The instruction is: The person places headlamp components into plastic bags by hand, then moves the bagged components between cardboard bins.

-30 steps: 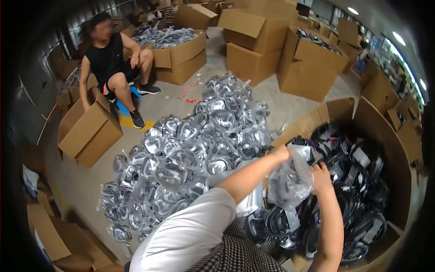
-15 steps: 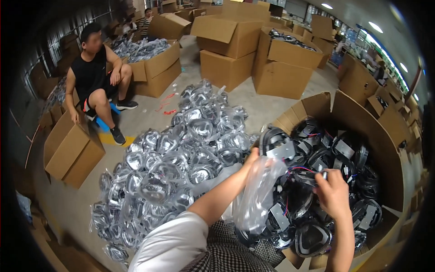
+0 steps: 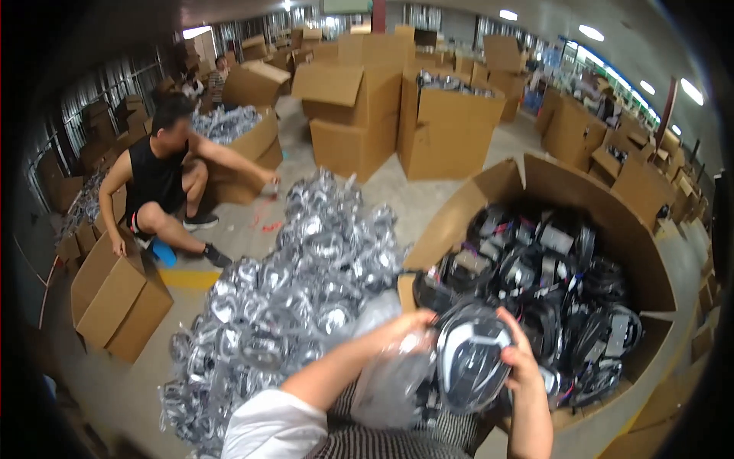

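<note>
In the head view, the right hand (image 3: 521, 356) has its grip curled around the right edge of a rounded black-and-silver unit (image 3: 470, 359), fingers at the upper edge and thumb toward its glossy front. The unit is held up in front of the person's body, just beside the near edge of an open carton (image 3: 612, 222). The left hand (image 3: 413, 325) is at the unit's upper left, its grip partly closed on a clear plastic bag (image 3: 394, 386) that hangs below; blur hides how its fingers sit. More black units (image 3: 550, 268) with metal plates and coloured wires fill the carton. Left of the hands, a heap of bagged units (image 3: 306, 268) covers the floor (image 3: 443, 195). Beyond it, a seated co-worker (image 3: 157, 180) touches a smaller carton (image 3: 122, 306) with one hand and stretches the other arm toward the heap.
</note>
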